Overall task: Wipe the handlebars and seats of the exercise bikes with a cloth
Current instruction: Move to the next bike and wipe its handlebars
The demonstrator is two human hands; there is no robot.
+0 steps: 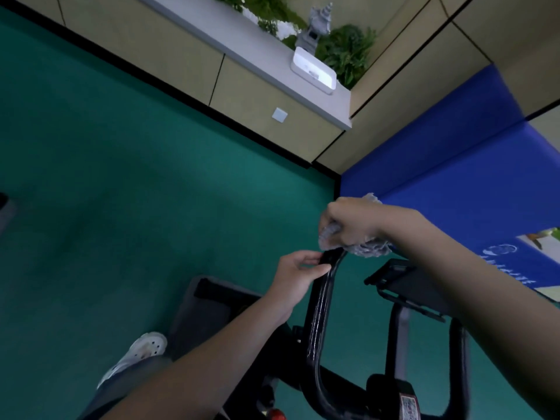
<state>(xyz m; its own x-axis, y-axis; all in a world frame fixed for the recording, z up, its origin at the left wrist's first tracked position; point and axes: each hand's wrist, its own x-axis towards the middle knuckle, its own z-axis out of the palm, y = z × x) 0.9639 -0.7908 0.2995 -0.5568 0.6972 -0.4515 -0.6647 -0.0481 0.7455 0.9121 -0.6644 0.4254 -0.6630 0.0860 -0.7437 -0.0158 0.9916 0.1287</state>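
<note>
Right now the right hand (pixel 353 225) is clenched around a bunched grey cloth (pixel 368 248), pressing it onto the top end of the black handlebar (pixel 319 310) just right of the frame's centre. Left hand (pixel 295 278) sits just below it, fingers (pixel 309 259) and thumb pinching the tip of that same bar. The bar's glossy loop runs down toward the bottom edge, and a flat black holder (pixel 406 283) sits to its right, partly behind the right forearm. Green floor (pixel 121 192) fills the left side, with a white shoe (pixel 136 356) at lower left. A blue mat (pixel 454 165) leans at the right, and a white tray (pixel 313 71) rests on the ledge near the plants (pixel 348 50) up top.
</note>
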